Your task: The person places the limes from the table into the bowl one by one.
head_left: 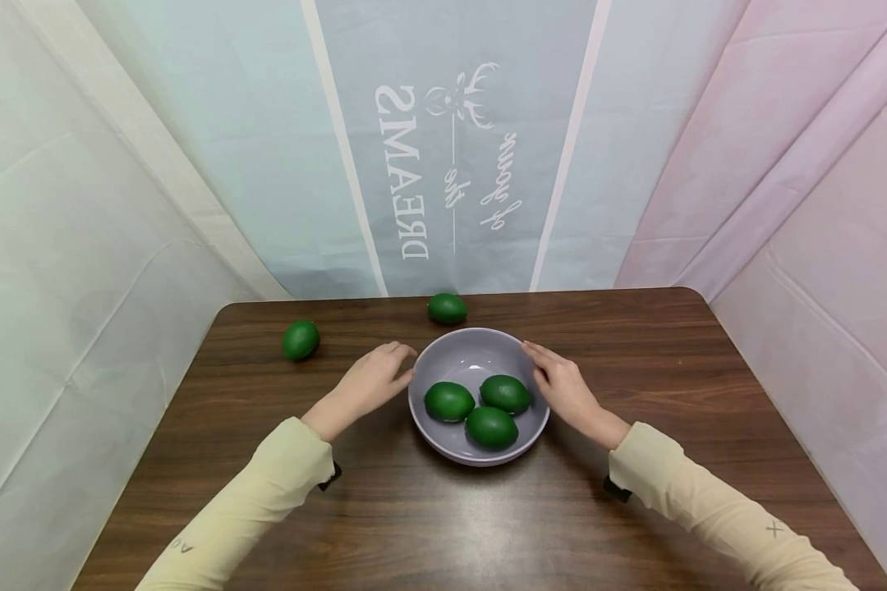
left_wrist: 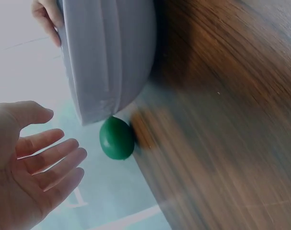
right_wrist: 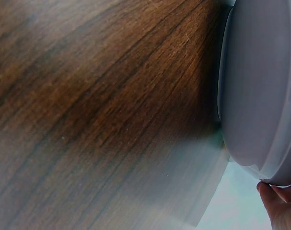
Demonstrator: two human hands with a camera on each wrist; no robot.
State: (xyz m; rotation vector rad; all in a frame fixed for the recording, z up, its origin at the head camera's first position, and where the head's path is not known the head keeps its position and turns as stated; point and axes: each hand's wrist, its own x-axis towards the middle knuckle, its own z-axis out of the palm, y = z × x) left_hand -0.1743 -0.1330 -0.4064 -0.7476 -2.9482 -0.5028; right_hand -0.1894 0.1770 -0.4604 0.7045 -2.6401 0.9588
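A grey-purple bowl (head_left: 461,349) stands on the wooden table with three green limes (head_left: 491,428) grouped in its near half. At its left side, my left hand (head_left: 373,379) is close to the rim, fingers loosely bent; the left wrist view shows a gap between this hand (left_wrist: 37,165) and the bowl (left_wrist: 104,57). On the opposite side my right hand (head_left: 567,392) holds the rim, its thumb reaching just inside and its fingers along the outer edge. Only a few digits of that hand (right_wrist: 279,203) show in the right wrist view, against the bowl (right_wrist: 258,86).
One lime (head_left: 447,309) lies behind the bowl at the table's back edge. Another lime (head_left: 301,340) sits at the back left. Fabric with printed lettering (head_left: 406,172) hangs behind the brown table (head_left: 680,386), and pale cloth walls flank it.
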